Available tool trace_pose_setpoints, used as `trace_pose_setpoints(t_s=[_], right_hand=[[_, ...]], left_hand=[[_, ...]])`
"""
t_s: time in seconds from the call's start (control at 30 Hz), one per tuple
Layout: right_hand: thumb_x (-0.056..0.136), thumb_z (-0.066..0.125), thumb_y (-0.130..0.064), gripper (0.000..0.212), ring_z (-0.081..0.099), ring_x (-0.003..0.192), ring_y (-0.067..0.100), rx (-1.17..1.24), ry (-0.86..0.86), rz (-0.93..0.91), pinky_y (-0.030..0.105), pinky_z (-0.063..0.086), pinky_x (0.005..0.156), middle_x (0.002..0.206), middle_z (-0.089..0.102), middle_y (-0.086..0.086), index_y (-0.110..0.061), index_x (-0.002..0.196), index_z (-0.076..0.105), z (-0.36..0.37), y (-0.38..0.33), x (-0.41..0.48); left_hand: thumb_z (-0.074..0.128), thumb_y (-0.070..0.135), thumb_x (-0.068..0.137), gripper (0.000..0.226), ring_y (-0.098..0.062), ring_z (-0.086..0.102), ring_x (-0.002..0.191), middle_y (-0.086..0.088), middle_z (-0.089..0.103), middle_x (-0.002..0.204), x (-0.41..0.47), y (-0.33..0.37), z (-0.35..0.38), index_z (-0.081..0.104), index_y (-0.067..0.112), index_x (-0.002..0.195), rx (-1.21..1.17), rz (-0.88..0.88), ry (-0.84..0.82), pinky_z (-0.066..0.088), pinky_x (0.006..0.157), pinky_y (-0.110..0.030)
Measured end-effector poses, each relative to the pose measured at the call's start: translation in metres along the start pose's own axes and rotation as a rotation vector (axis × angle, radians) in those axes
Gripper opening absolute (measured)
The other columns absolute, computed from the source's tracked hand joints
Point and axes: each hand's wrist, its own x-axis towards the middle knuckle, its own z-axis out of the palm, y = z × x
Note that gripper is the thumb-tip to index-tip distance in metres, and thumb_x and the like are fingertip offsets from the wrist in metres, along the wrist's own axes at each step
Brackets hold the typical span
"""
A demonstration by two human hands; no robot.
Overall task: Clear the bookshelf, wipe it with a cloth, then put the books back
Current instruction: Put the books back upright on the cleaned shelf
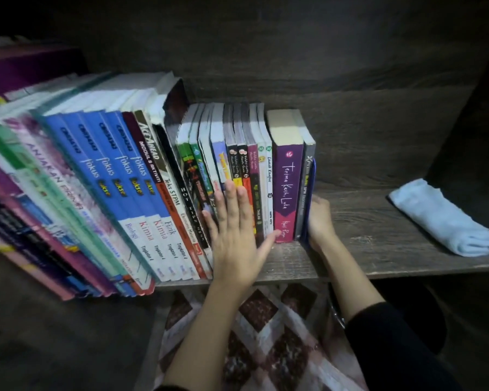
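Books (141, 176) stand in a row on the shelf (364, 235). Left hand (235, 230) lies flat, fingers straight, on the spines just left of the purple book (287, 187). Right hand (321, 221) sits just right of the purple book, against a blue cover (312, 179) ending the row; cannot tell whether it grips. Folded cloth (441, 218) lies well right of the purple book.

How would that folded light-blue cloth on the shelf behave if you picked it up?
The folded light-blue cloth would probably go floppy and unfold, since its soft layers lie loosely stacked. It looks light for its bulk. It is unlikely to roll or slide, resting flat on the wooden shelf.
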Motion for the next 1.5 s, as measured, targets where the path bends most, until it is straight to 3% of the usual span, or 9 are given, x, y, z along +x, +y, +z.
trace_pose_setpoints(t_s=[0.13,0.27,0.33,0.43,0.6,0.9,1.07,1.3,1.5], right_hand=[[0.089,0.053,-0.004,0.02,0.066,0.09,0.027,-0.311,0.309,-0.222,0.035,0.051,0.086,0.093,0.072,0.012,-0.01,0.092,0.072,-0.001,0.006,-0.011],[0.082,0.054,0.005,0.018,0.056,0.07,0.015,-0.317,0.501,-0.576,0.02,0.044,0.074,0.087,0.067,0.015,-0.002,0.095,0.064,-0.005,0.006,-0.039],[0.08,0.055,0.006,0.016,0.045,0.059,0.006,-0.253,0.513,-0.688,0.004,0.037,0.064,0.078,0.061,0.012,-0.002,0.092,0.06,-0.007,0.002,-0.056],[0.078,0.058,-0.003,0.01,0.052,0.061,0.009,-0.414,0.378,-0.816,0.007,0.038,0.064,0.07,0.062,0.004,-0.006,0.085,0.064,-0.007,0.005,-0.079],[0.09,0.063,-0.017,0.022,0.065,0.095,0.031,-0.896,0.001,-0.52,0.035,0.047,0.087,0.101,0.072,0.012,-0.009,0.109,0.069,-0.003,0.03,-0.082],[0.09,0.056,-0.005,0.01,0.063,0.086,0.036,-0.93,0.091,-0.565,0.039,0.047,0.07,0.094,0.069,0.017,-0.003,0.094,0.065,0.016,0.037,-0.081],[0.093,0.055,-0.012,0.012,0.063,0.088,0.035,-0.923,0.031,-0.572,0.044,0.051,0.076,0.096,0.069,0.016,-0.004,0.097,0.064,0.011,0.035,-0.076],[0.091,0.062,-0.012,0.019,0.066,0.078,0.027,-0.702,0.125,-0.818,0.03,0.047,0.069,0.092,0.072,0.01,-0.007,0.108,0.067,0.012,0.027,-0.085],[0.094,0.055,-0.013,0.011,0.062,0.081,0.036,-0.721,0.125,-0.738,0.041,0.049,0.066,0.093,0.065,0.014,-0.003,0.098,0.058,0.025,0.023,-0.082]], left_hand=[[0.07,0.059,0.067,0.135,-0.022,-0.027,0.14,-0.01,-0.037,0.149,-0.003,0.005,-0.015,-0.028,0.006,0.143,0.137,-0.041,-0.074,-0.017,0.113,-0.041],[0.074,0.057,0.064,0.137,-0.02,-0.023,0.142,-0.008,-0.031,0.152,-0.006,0.006,-0.031,-0.026,0.008,0.144,0.233,-0.058,-0.091,-0.022,0.112,-0.038],[0.078,0.056,0.06,0.14,-0.021,-0.01,0.144,-0.004,-0.017,0.156,-0.008,0.002,-0.037,-0.023,0.011,0.146,0.234,-0.067,-0.095,-0.019,0.112,-0.035],[0.071,0.062,0.067,0.134,-0.021,-0.023,0.142,-0.007,-0.029,0.153,-0.011,-0.002,-0.038,-0.023,0.009,0.146,0.272,-0.09,-0.119,-0.018,0.113,-0.036],[0.065,0.061,0.073,0.128,-0.023,-0.027,0.14,-0.01,-0.034,0.15,-0.011,0.001,-0.037,-0.025,0.004,0.145,0.321,-0.091,-0.143,-0.023,0.111,-0.041],[0.073,0.05,0.069,0.131,-0.027,-0.023,0.142,-0.013,-0.03,0.151,-0.011,0.008,-0.032,-0.022,0.002,0.145,0.282,-0.118,-0.143,-0.019,0.112,-0.045],[0.071,0.051,0.07,0.129,-0.028,-0.018,0.143,-0.014,-0.029,0.151,-0.012,0.006,-0.033,-0.022,0.002,0.145,0.272,-0.102,-0.141,-0.022,0.111,-0.045],[0.074,0.044,0.069,0.13,-0.028,-0.015,0.144,-0.012,-0.029,0.153,-0.012,0.006,-0.032,-0.023,0.005,0.145,0.194,-0.094,-0.124,-0.016,0.113,-0.046],[0.073,0.041,0.068,0.128,-0.027,-0.018,0.143,-0.011,-0.028,0.153,-0.011,0.004,-0.029,-0.023,0.005,0.145,0.182,-0.091,-0.11,-0.017,0.113,-0.045]])
